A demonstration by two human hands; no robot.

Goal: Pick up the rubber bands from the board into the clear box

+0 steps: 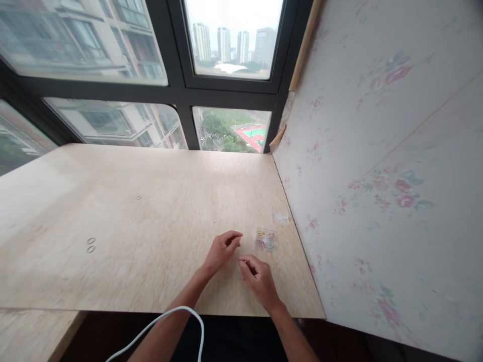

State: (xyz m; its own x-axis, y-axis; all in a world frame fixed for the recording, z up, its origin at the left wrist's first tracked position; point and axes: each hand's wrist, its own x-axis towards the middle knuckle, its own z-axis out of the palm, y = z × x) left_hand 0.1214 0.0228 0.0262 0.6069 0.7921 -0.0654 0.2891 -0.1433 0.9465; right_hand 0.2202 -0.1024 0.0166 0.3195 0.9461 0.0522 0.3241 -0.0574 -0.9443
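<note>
Above the pale tabletop, my left hand [224,250] has its fingers bent and its thumb close to the forefinger. Whatever may be between those fingertips is too small to make out. Just below and to the right, my right hand [259,279] is closed in a pinch, its fingertips pointing toward the left hand; I cannot make out what it holds. Beside both hands sits a small clear compartment box [266,239] with yellow, pink, red and green ring-like pieces inside. Behind the box lies a small clear plastic piece [280,217], perhaps its lid.
Two thin rings [91,245] lie at the left of the marble-patterned tabletop [169,211], and a smaller ring [139,197] farther back. A flowered wall [362,166] bounds the right side, dark-framed windows [181,93] the back. A white cable [184,307] crosses my left forearm.
</note>
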